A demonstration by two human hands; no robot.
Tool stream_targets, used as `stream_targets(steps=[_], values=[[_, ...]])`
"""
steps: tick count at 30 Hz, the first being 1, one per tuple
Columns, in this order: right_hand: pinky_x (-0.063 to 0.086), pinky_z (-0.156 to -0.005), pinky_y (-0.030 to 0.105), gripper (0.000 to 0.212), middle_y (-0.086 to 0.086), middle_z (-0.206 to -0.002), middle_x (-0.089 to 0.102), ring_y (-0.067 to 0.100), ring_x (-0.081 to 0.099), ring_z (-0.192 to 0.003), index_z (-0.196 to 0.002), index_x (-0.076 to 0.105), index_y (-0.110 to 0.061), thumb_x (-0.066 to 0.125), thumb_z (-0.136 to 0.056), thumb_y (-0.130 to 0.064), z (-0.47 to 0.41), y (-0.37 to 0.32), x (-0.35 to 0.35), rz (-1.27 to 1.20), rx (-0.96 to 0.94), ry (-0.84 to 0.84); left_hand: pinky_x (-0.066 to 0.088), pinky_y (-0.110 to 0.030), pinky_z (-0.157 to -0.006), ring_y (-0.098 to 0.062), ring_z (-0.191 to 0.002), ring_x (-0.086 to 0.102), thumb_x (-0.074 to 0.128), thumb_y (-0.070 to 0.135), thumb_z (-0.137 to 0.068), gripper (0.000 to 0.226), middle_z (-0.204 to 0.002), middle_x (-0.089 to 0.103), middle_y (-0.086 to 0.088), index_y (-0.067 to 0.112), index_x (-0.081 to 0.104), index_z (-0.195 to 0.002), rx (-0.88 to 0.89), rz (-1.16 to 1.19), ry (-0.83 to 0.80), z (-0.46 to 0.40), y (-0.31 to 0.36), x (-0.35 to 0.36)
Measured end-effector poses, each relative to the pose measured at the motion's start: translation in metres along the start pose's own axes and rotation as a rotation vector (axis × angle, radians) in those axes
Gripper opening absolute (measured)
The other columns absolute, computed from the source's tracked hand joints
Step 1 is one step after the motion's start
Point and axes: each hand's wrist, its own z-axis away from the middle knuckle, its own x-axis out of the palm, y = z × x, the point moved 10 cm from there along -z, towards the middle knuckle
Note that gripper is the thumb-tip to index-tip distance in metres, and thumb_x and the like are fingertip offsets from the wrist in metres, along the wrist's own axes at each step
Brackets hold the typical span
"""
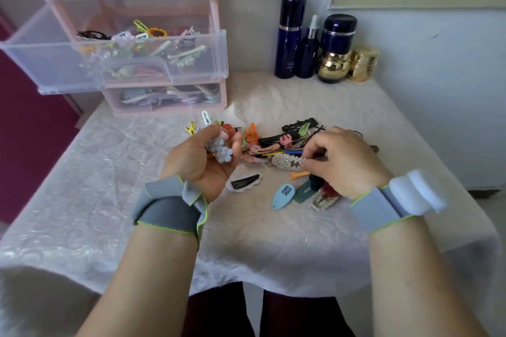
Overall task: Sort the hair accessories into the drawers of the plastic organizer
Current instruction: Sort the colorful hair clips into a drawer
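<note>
Still gathering clips: left hand [204, 157] grips a bunch of small flower clips [219, 149], right hand [339, 161] pinches a pearl clip [284, 162] off the pile [276, 142] mid-surface. Next I'd guess they go into the open middle drawer [164, 63] far left.

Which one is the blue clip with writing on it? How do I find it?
Look at the white table, just in front of the pile of clips, near the right hand. The blue clip is a flat oval with white letters; beside it lies a darker teal rectangular clip.
</note>
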Motion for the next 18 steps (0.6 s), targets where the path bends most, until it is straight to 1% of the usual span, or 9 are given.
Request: stream_targets(steps=[2, 4, 6, 8, 11, 12, 14, 17, 18], values=[[0.029, -0.074, 0.025, 0.005, -0.007, -0.087, 0.045, 0.02, 0.047, -0.094, -0.082, 0.063, -0.029, 0.066, -0.08, -0.025, -0.001, 0.002, -0.003, -0.005, 0.022, 0.029, 0.049, -0.018, -0.04, -0.015, -0.048, 0.066, 0.05, 0.013, -0.093, 0.026, -0.047, 0.061, -0.005, 0.003, 0.051, -0.069, 0.001, -0.007, 0.0, 0.0, 0.0, 0.0], [0.03, -0.072, 0.024, 0.012, -0.007, -0.088, 0.046, 0.015, 0.047, -0.086, -0.093, 0.066, -0.025, 0.065, -0.081, -0.023, -0.001, 0.001, -0.008, -0.042, 0.022, 0.076, 0.049, -0.017, -0.04, -0.014, -0.047, 0.066, 0.051, 0.013, -0.092, 0.026, -0.047, 0.061, -0.005, 0.003, 0.052, -0.069, 0.003, -0.022, 0.001, 0.002, 0.0, 0.0], [0.033, -0.072, 0.024, 0.016, -0.006, -0.089, 0.048, 0.013, 0.047, -0.084, -0.098, 0.067, -0.023, 0.064, -0.083, -0.023, -0.001, -0.003, -0.015, -0.072, 0.013, 0.133, 0.048, -0.017, -0.04, -0.014, -0.046, 0.065, 0.051, 0.012, -0.092, 0.025, -0.047, 0.061, -0.005, 0.003, 0.052, -0.068, 0.008, -0.036, 0.004, 0.002, 0.0, 0.0], [0.033, -0.071, 0.025, 0.017, -0.005, -0.091, 0.049, 0.015, 0.047, -0.086, -0.1, 0.067, -0.024, 0.062, -0.084, -0.025, -0.001, -0.013, -0.016, -0.084, -0.01, 0.149, 0.048, -0.017, -0.04, -0.014, -0.046, 0.065, 0.051, 0.012, -0.092, 0.026, -0.047, 0.06, -0.005, 0.004, 0.051, -0.067, 0.018, -0.045, 0.004, 0.003, 0.002, 0.0], [0.037, -0.076, 0.03, 0.022, 0.001, -0.099, 0.054, 0.022, 0.047, -0.1, -0.104, 0.068, -0.024, 0.056, -0.088, -0.033, -0.004, -0.026, -0.003, 0.008, -0.043, 0.062, 0.048, -0.017, -0.04, -0.014, -0.047, 0.065, 0.052, 0.012, -0.092, 0.025, -0.048, 0.06, -0.006, 0.004, 0.051, -0.068, 0.022, -0.046, 0.0, 0.005, 0.002, 0.0], [0.037, -0.076, 0.031, 0.024, 0.003, -0.101, 0.055, 0.024, 0.047, -0.102, -0.103, 0.068, -0.023, 0.053, -0.089, -0.036, -0.004, -0.027, 0.001, 0.03, -0.043, 0.036, 0.048, -0.017, -0.04, -0.014, -0.047, 0.065, 0.052, 0.012, -0.092, 0.025, -0.048, 0.06, -0.005, 0.004, 0.051, -0.068, 0.021, -0.046, -0.002, 0.006, 0.002, 0.0], [0.037, -0.072, 0.031, 0.029, 0.005, -0.096, 0.055, 0.025, 0.048, -0.097, -0.093, 0.07, -0.018, 0.05, -0.09, -0.04, -0.002, -0.025, 0.003, 0.032, -0.034, 0.015, 0.048, -0.017, -0.04, -0.013, -0.046, 0.064, 0.051, 0.012, -0.092, 0.024, -0.046, 0.06, -0.004, 0.005, 0.052, -0.069, 0.024, -0.042, -0.002, 0.007, 0.003, 0.0], [0.038, -0.068, 0.032, 0.028, 0.002, -0.086, 0.054, 0.022, 0.05, -0.087, -0.069, 0.066, -0.019, 0.058, -0.085, -0.041, 0.002, -0.018, 0.001, 0.01, -0.01, -0.006, 0.048, -0.017, -0.04, -0.013, -0.045, 0.064, 0.051, 0.011, -0.092, 0.023, -0.045, 0.059, -0.004, 0.005, 0.052, -0.07, 0.031, -0.032, 0.003, 0.008, 0.005, -0.001], [0.039, -0.069, 0.032, 0.024, 0.0, -0.086, 0.054, 0.02, 0.051, -0.086, -0.067, 0.066, -0.021, 0.062, -0.082, -0.04, 0.003, -0.015, 0.002, 0.009, 0.0, -0.018, 0.048, -0.017, -0.039, -0.014, -0.045, 0.064, 0.051, 0.011, -0.092, 0.023, -0.045, 0.06, -0.005, 0.005, 0.052, -0.071, 0.028, -0.03, 0.003, 0.008, 0.004, -0.001]])
